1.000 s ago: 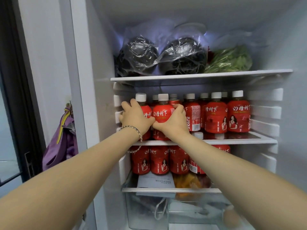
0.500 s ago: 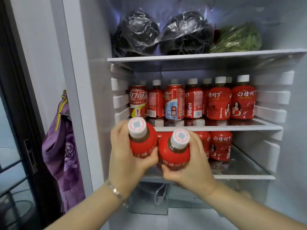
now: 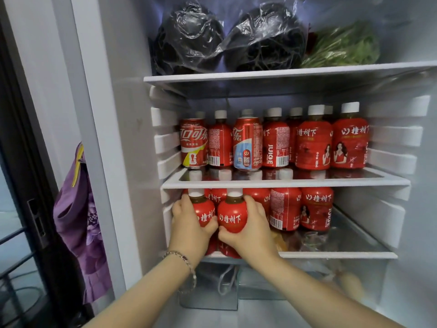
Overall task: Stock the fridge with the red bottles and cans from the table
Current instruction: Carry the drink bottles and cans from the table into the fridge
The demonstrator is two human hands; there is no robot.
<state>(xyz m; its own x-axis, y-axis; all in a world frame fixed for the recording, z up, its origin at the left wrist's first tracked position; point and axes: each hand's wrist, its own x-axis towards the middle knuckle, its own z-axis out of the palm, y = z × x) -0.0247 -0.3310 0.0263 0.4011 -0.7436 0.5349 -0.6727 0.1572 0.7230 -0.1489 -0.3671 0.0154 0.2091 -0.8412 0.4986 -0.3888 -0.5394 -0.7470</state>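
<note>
From the head camera, each hand is wrapped round its own red bottle, the left hand (image 3: 189,224) clamped on the left bottle (image 3: 203,211) and the right hand (image 3: 248,230) on the right bottle (image 3: 233,217). The two touch side by side, probably so they slide in as a pair. They sit at the left front of the lower shelf (image 3: 331,254). Beyond the right hand, further bottles stand; above both hands, the middle shelf (image 3: 283,183) looks full, which would explain this lower spot.

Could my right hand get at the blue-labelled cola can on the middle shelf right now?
Probably not: the right hand is shut on a red bottle. The blue-labelled cola can itself stands unblocked at the shelf front.
</note>
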